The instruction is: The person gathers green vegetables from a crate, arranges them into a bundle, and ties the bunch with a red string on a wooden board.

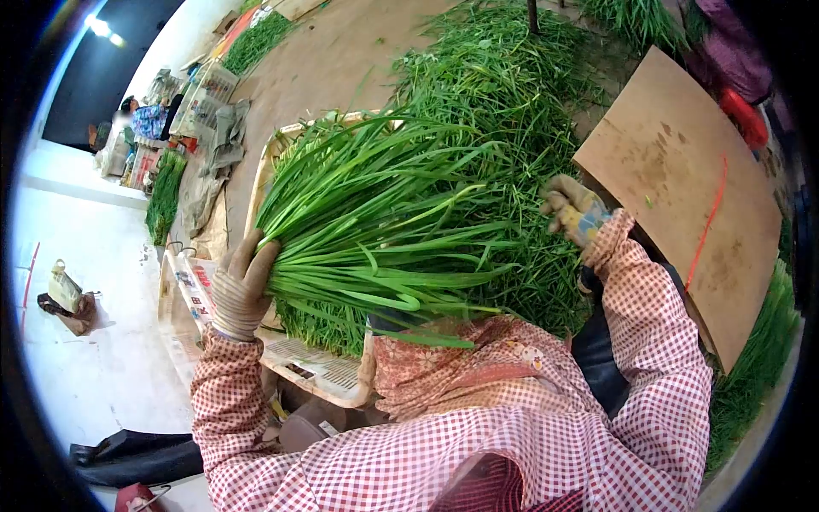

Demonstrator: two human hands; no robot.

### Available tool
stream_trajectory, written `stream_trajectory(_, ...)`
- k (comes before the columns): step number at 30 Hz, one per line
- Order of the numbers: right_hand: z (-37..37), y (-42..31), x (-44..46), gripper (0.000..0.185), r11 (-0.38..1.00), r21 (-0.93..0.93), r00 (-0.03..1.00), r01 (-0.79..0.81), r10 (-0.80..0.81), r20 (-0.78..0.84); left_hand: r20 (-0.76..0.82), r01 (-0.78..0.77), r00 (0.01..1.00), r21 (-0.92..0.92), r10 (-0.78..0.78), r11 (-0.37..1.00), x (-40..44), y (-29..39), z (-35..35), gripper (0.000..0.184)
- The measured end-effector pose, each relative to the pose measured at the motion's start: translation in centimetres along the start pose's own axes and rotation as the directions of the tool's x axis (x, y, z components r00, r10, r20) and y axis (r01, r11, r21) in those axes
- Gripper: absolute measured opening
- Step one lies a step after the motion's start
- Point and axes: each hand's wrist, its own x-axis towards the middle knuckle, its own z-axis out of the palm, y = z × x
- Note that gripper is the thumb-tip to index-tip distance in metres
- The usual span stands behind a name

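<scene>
My left hand, in a striped knit glove, is closed around the base of a thick bunch of garlic chives. The leaves fan out to the right, above a pale plastic crate that holds more chives. My right hand, in a worn glove with a blue and yellow patch, is raised at the right over a loose heap of green leaves. Its fingers are bent and slightly apart, with nothing visible in them.
A brown board with a red strip leans at my right. Beyond it, part of another person in a purple sleeve shows. Crates with cloths stand far left. More chives lie near the white wall.
</scene>
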Motion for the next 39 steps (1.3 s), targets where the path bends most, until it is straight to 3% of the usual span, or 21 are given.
stream_trajectory(1, 1.3, -1.0, -0.4, 0.02, 0.933, -0.276, 0.972, 0.23, -0.207, 0.11, -0.004, 0.007, 1.0, 0.003, -0.007, 1.0, 0.0, 0.2, -0.3, 0.047)
stream_trajectory(2, 3.4, -2.3, -0.6, 0.021, 0.838, -0.399, 0.925, 0.373, -0.371, 0.086, -0.006, 0.015, 1.0, 0.004, -0.015, 1.0, 0.0, 0.5, -0.5, 0.046)
stream_trajectory(4, 5.6, -4.3, -0.3, 0.026, 0.673, -0.514, 0.846, 0.532, -0.449, 0.288, -0.004, 0.011, 1.0, 0.011, -0.011, 1.0, -0.2, 0.8, -0.5, 0.045)
stream_trajectory(6, 7.7, -4.7, 0.5, 0.035, 0.649, -0.447, 0.785, 0.616, -0.459, 0.415, -0.019, 0.003, 1.0, -0.003, -0.004, 1.0, -0.3, 1.2, -0.6, 0.045)
stream_trajectory(9, 9.2, -7.3, 0.3, 0.039, 0.587, -0.565, 0.794, 0.58, -0.254, 0.552, -0.052, -0.042, 0.998, -0.025, 0.041, 0.999, -0.1, 1.8, -1.0, 0.046)
stream_trajectory(13, 10.5, -7.3, 0.4, 0.034, 0.474, -0.544, 0.699, 0.692, -0.252, 0.669, -0.055, -0.06, 0.997, -0.079, 0.055, 0.995, 0.8, 2.8, -1.5, 0.046)
stream_trajectory(16, 11.5, -3.6, 1.9, 0.027, 0.424, -0.551, 0.688, 0.719, -0.324, 0.649, -0.008, -0.053, 0.999, -0.083, 0.053, 0.995, 1.0, 2.9, -1.2, 0.047)
stream_trajectory(18, 11.6, -5.9, 0.3, 0.019, 0.477, -0.57, 0.721, 0.669, -0.227, 0.655, 0.02, -0.051, 0.998, -0.092, 0.053, 0.994, 1.6, 3.1, -1.3, 0.047)
stream_trajectory(20, 11.3, -3.2, 1.0, 0.012, 0.619, -0.418, 0.742, 0.665, -0.486, 0.461, 0.048, -0.049, 0.997, -0.098, 0.054, 0.994, 1.9, 3.0, -1.3, 0.048)
stream_trajectory(21, 10.8, -2.0, 1.7, 0.015, 0.741, -0.467, 0.872, 0.482, -0.358, 0.333, 0.087, -0.035, 0.995, -0.094, 0.043, 0.995, 1.9, 2.9, -1.0, 0.047)
stream_trajectory(22, 9.2, -1.1, 2.0, 0.011, 0.639, -0.569, 0.844, 0.518, -0.491, 0.218, 0.124, -0.022, 0.992, -0.089, 0.033, 0.996, 2.0, 2.8, -0.9, 0.046)
stream_trajectory(24, 6.7, -0.4, 1.5, 0.01, 0.717, -0.621, 0.915, 0.317, -0.402, 0.002, 0.083, -0.049, 0.995, -0.05, 0.053, 0.998, 2.6, 1.5, -1.2, 0.049)
stream_trajectory(25, 4.6, 0.0, 1.2, 0.012, 0.849, -0.518, 0.994, 0.108, -0.102, 0.039, 0.076, -0.066, 0.995, 0.007, 0.065, 0.998, 3.3, 0.8, -1.7, 0.05)
stream_trajectory(28, 2.4, 2.7, 0.3, 0.046, 0.436, -0.894, 0.99, -0.105, -0.034, -0.133, -0.08, -0.07, 0.994, 0.091, 0.077, 0.993, 7.7, -0.7, -3.1, 0.059)
stream_trajectory(29, 1.8, 4.6, 0.7, 0.051, 0.301, -0.947, 0.982, -0.11, 0.179, -0.058, -0.224, -0.049, 0.973, 0.024, 0.053, 0.999, 9.0, -1.1, -2.9, 0.051)
stream_trajectory(31, 0.6, 8.5, 1.4, 0.062, 0.077, -0.994, 0.81, 0.071, 0.578, 0.103, 0.237, 0.054, 0.968, 0.111, -0.079, 0.992, 14.5, -1.4, 2.3, 0.039)
stream_trajectory(32, 3.1, 4.9, -0.4, 0.061, 0.007, -0.992, 0.624, 0.13, 0.776, 0.087, 0.504, 0.032, 0.858, 0.148, -0.103, 0.988, 18.0, 0.7, 1.9, 0.031)
stream_trajectory(33, 4.2, 1.2, -2.5, 0.056, 0.095, -0.972, 0.606, 0.215, 0.767, 0.209, 0.515, -0.007, 0.855, 0.115, -0.054, 0.993, 20.6, 0.7, 4.7, 0.029)
stream_trajectory(34, 4.3, 1.1, -3.8, 0.049, 0.183, -0.96, 0.694, 0.212, 0.663, 0.28, 0.492, 0.113, 0.858, 0.101, -0.148, 0.988, 23.3, 0.9, 6.0, 0.031)
stream_trajectory(36, 4.2, 0.8, -5.4, 0.042, 0.478, -0.846, 0.796, 0.236, 0.404, 0.45, 0.444, 0.168, 0.882, 0.022, -0.16, 0.985, 27.0, 2.8, 4.8, 0.033)
stream_trajectory(39, 3.7, 0.3, -7.7, 0.033, 0.51, -0.787, 0.776, 0.346, 0.316, 0.545, 0.408, 0.366, 0.855, -0.035, -0.321, 0.93, 28.8, 2.3, 5.3, 0.042)
